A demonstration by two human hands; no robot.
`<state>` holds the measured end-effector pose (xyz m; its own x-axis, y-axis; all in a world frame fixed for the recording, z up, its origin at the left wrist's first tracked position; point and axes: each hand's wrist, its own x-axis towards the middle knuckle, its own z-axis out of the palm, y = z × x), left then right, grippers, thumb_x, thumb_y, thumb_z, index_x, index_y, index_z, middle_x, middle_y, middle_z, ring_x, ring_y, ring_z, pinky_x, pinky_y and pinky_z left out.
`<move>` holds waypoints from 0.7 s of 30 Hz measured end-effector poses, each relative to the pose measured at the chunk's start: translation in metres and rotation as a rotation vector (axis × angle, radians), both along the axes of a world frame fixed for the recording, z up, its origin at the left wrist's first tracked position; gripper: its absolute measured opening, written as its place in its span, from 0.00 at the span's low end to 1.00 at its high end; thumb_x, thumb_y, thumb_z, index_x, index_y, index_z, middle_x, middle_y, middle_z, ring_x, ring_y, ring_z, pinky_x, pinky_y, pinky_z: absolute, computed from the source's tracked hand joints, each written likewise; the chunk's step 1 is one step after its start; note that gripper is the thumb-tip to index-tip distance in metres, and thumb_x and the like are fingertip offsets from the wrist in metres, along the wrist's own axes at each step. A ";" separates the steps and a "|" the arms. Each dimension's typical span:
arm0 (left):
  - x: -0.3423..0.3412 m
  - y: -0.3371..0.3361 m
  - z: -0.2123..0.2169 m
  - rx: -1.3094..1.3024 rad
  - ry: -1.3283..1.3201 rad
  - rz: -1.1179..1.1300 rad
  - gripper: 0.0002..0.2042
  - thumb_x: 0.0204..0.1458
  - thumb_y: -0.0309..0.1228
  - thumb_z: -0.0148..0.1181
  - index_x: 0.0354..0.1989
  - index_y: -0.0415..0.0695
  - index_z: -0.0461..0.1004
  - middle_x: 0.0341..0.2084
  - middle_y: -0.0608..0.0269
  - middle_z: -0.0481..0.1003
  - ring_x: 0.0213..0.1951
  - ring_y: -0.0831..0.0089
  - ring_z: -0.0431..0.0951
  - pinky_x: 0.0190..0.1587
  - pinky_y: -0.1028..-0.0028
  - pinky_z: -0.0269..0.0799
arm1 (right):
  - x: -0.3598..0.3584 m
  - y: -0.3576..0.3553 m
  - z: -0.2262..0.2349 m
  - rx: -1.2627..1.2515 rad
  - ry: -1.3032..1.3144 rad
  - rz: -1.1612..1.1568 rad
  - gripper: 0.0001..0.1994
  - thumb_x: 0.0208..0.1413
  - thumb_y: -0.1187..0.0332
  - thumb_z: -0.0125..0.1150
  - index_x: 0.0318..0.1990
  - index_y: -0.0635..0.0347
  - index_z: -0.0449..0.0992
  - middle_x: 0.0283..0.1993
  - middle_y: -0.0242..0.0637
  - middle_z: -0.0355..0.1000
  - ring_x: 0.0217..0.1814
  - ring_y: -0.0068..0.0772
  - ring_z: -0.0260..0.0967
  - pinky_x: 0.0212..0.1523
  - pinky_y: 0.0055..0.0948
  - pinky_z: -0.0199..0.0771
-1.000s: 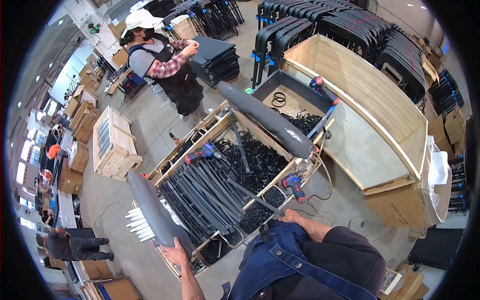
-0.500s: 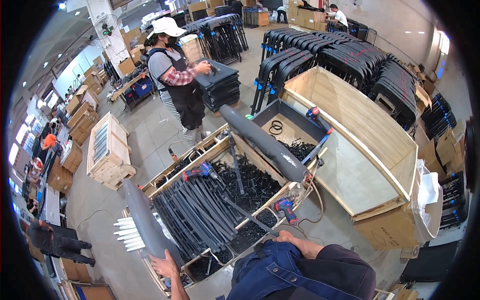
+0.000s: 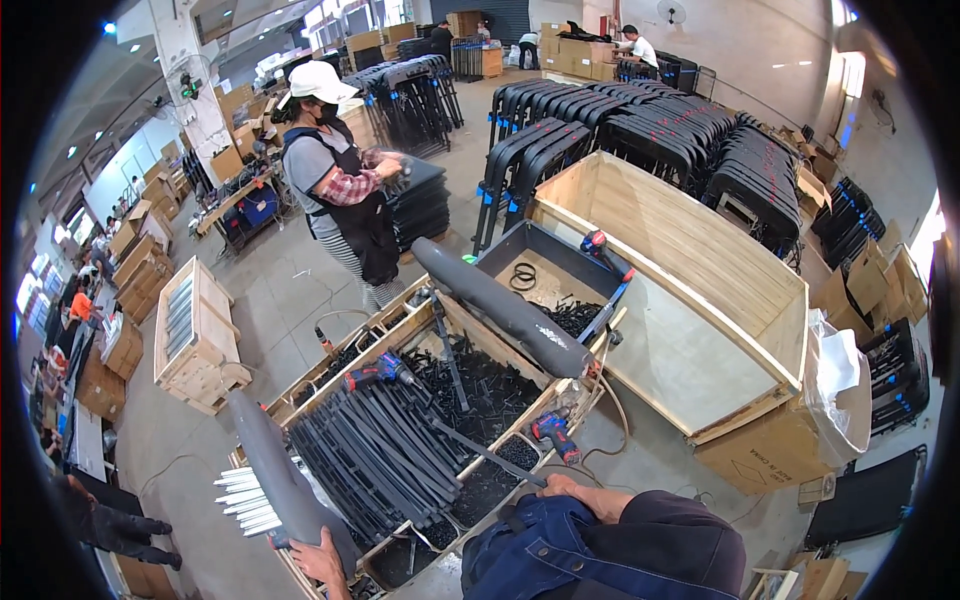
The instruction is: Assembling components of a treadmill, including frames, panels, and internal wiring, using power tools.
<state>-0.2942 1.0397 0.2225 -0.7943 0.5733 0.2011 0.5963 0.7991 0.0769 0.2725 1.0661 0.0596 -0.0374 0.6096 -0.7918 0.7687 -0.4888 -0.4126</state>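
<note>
My right hand (image 3: 578,492) is closed round the near end of a long dark flat bar (image 3: 488,455). The bar slants up and left over the wooden bin's near edge. With fingers spread, my left hand (image 3: 318,560) rests on the near end of a grey padded tube (image 3: 262,450) that lies along the bin's left side. Between my hands, a bundle of similar dark bars (image 3: 370,455) fills one section of the bin. Small black parts (image 3: 480,385) lie in a heap beyond the bundle. A blue and red cordless drill (image 3: 382,372) sits atop the bars' far end.
A second drill (image 3: 556,432) lies at the bin's right edge. Another padded tube (image 3: 500,305) spans the far right side. Behind it stand a grey tray (image 3: 490,262) and a large wooden crate (image 3: 690,260). Across the bin, a co-worker (image 3: 345,190) stands beside stacked black panels (image 3: 420,205).
The whole view has shifted, so the bin and crates appear further left. My right hand still grips the bar, and my left hand stays on the padded tube. The co-worker's hands have moved slightly.
</note>
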 end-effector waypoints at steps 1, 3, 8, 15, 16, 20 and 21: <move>-0.002 0.001 -0.003 0.007 0.030 -0.018 0.46 0.45 0.59 0.69 0.66 0.37 0.62 0.49 0.48 0.69 0.52 0.48 0.73 0.52 0.52 0.72 | 0.002 0.000 -0.001 0.012 0.036 -0.008 0.27 0.52 0.48 0.68 0.55 0.57 0.79 0.52 0.51 0.78 0.57 0.52 0.75 0.57 0.45 0.73; -0.007 0.000 -0.009 0.013 0.060 -0.033 0.47 0.45 0.59 0.69 0.65 0.36 0.63 0.48 0.48 0.69 0.51 0.49 0.74 0.51 0.53 0.73 | 0.001 -0.001 -0.004 0.025 0.073 -0.013 0.27 0.52 0.49 0.69 0.54 0.57 0.80 0.52 0.51 0.78 0.57 0.52 0.75 0.57 0.45 0.73; -0.003 0.003 -0.009 0.024 0.098 -0.047 0.46 0.45 0.59 0.69 0.65 0.36 0.64 0.47 0.48 0.69 0.50 0.48 0.74 0.50 0.52 0.73 | -0.001 -0.006 0.007 0.029 0.059 -0.070 0.27 0.50 0.49 0.69 0.52 0.59 0.81 0.51 0.53 0.78 0.57 0.52 0.76 0.55 0.44 0.74; 0.005 -0.002 0.022 0.034 -0.099 -0.085 0.55 0.43 0.75 0.58 0.67 0.35 0.60 0.60 0.29 0.65 0.60 0.37 0.68 0.61 0.46 0.66 | -0.015 -0.001 0.007 0.012 -0.003 -0.039 0.29 0.50 0.48 0.68 0.54 0.59 0.79 0.54 0.53 0.77 0.60 0.54 0.73 0.58 0.44 0.73; -0.001 -0.003 0.011 0.026 -0.044 -0.074 0.55 0.44 0.75 0.57 0.66 0.35 0.61 0.59 0.29 0.65 0.60 0.37 0.68 0.59 0.46 0.68 | -0.015 -0.001 0.000 0.016 -0.005 -0.030 0.30 0.49 0.47 0.67 0.54 0.60 0.79 0.55 0.54 0.77 0.60 0.54 0.73 0.59 0.44 0.73; 0.004 -0.004 0.017 0.008 -0.073 -0.063 0.55 0.44 0.75 0.56 0.67 0.36 0.60 0.59 0.29 0.65 0.61 0.37 0.67 0.58 0.45 0.69 | -0.012 -0.008 -0.019 0.031 0.032 -0.020 0.31 0.48 0.45 0.68 0.54 0.60 0.79 0.55 0.54 0.76 0.60 0.54 0.73 0.58 0.44 0.73; 0.006 -0.006 0.020 -0.017 -0.084 -0.064 0.55 0.45 0.75 0.56 0.67 0.36 0.60 0.60 0.30 0.65 0.62 0.38 0.67 0.58 0.45 0.69 | -0.012 -0.012 -0.025 0.036 0.013 -0.019 0.32 0.48 0.45 0.68 0.54 0.60 0.79 0.55 0.55 0.76 0.59 0.54 0.73 0.58 0.44 0.73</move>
<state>-0.2881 1.0340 0.2425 -0.7697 0.6259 0.1255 0.6379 0.7614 0.1155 0.2604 1.0538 0.0346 -0.0352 0.6386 -0.7688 0.7539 -0.4880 -0.4398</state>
